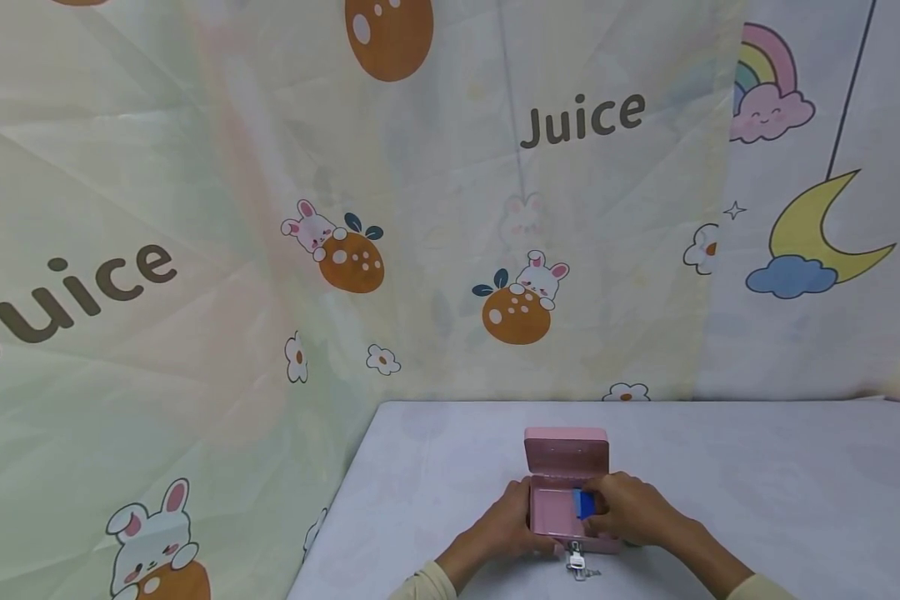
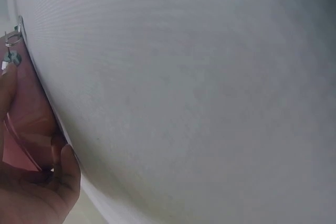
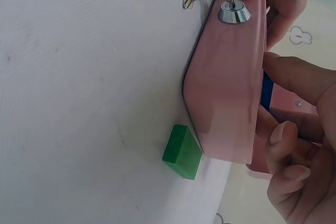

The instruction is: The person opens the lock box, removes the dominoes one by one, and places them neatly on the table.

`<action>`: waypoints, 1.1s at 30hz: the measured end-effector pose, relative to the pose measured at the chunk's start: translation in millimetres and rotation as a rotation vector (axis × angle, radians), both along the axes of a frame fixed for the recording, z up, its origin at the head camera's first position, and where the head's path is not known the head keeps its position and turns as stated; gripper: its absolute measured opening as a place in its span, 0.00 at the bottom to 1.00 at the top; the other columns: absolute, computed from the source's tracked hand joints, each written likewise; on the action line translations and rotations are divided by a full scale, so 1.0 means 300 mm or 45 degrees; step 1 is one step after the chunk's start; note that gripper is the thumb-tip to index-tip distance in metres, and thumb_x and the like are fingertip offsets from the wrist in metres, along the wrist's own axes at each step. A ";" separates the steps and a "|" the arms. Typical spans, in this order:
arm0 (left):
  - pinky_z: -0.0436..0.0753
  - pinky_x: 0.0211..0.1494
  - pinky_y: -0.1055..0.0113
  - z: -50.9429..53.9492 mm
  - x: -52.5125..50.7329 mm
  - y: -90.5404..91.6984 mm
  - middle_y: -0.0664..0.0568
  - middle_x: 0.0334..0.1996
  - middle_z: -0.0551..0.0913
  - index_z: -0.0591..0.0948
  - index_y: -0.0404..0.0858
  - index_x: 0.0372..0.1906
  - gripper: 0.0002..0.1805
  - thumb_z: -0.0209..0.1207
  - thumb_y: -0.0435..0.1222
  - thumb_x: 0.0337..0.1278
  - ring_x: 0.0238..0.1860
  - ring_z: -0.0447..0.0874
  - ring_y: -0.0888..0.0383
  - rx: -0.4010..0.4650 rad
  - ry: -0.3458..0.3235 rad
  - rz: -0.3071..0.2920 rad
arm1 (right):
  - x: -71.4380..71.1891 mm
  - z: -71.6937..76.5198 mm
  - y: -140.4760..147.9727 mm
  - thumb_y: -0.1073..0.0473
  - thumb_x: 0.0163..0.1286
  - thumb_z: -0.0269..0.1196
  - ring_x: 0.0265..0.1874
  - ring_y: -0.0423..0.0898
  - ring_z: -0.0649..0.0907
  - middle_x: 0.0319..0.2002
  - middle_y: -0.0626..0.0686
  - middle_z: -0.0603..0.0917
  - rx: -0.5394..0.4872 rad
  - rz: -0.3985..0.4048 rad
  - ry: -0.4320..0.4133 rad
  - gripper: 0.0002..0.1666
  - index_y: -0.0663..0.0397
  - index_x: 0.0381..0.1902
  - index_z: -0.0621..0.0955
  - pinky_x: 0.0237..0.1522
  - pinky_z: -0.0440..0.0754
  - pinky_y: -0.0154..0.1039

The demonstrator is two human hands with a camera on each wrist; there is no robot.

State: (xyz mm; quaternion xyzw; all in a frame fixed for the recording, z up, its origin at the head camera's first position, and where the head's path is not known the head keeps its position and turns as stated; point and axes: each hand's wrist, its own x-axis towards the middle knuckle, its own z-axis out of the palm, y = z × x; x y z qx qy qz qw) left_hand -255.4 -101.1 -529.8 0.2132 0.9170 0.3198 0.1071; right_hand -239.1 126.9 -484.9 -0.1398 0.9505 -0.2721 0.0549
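A pink metal cash box stands on the table with its lid raised at the back. My left hand grips the box's left side, its thumb on the front wall near the lock. Keys hang from that lock. Inside the box, toward the right, my right hand pinches a blue block between thumb and fingers. The right wrist view shows only a sliver of this block behind the box's rim. A green block sits on the table by the box's right front corner.
The white table extends around the box on both sides. Behind it and at the left hangs a printed cloth with rabbits and oranges. The raised lid stands behind both hands.
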 end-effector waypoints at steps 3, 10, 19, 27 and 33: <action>0.77 0.56 0.67 -0.004 -0.003 0.000 0.63 0.49 0.72 0.64 0.51 0.71 0.53 0.80 0.53 0.36 0.46 0.70 0.69 -0.006 0.004 -0.001 | -0.002 0.002 0.006 0.57 0.47 0.81 0.31 0.44 0.75 0.28 0.45 0.81 -0.004 0.004 -0.002 0.28 0.58 0.47 0.86 0.34 0.76 0.42; 0.78 0.58 0.65 -0.005 -0.002 0.003 0.63 0.49 0.72 0.64 0.53 0.71 0.53 0.79 0.53 0.37 0.46 0.71 0.68 -0.025 -0.030 0.032 | 0.000 0.019 0.018 0.54 0.48 0.80 0.33 0.45 0.77 0.36 0.47 0.86 0.048 0.007 -0.029 0.31 0.60 0.49 0.85 0.40 0.80 0.46; 0.78 0.58 0.65 0.011 0.010 0.001 0.62 0.49 0.72 0.63 0.53 0.72 0.55 0.79 0.55 0.36 0.44 0.71 0.69 -0.025 -0.022 0.033 | 0.008 0.039 0.022 0.53 0.51 0.79 0.33 0.44 0.76 0.24 0.44 0.76 0.070 0.002 -0.061 0.30 0.59 0.51 0.85 0.37 0.76 0.42; 0.78 0.55 0.67 0.011 0.009 0.000 0.62 0.49 0.73 0.64 0.51 0.72 0.54 0.80 0.53 0.36 0.44 0.71 0.69 -0.014 -0.006 0.017 | 0.007 0.041 0.036 0.53 0.50 0.80 0.33 0.45 0.76 0.26 0.43 0.79 0.071 0.004 -0.060 0.30 0.59 0.50 0.85 0.40 0.79 0.44; 0.78 0.55 0.67 0.013 0.011 0.003 0.61 0.49 0.73 0.65 0.49 0.72 0.54 0.80 0.53 0.36 0.44 0.71 0.69 -0.027 0.020 0.013 | 0.006 0.041 0.052 0.54 0.50 0.80 0.32 0.44 0.76 0.28 0.42 0.80 0.050 0.017 -0.043 0.29 0.58 0.49 0.85 0.39 0.79 0.44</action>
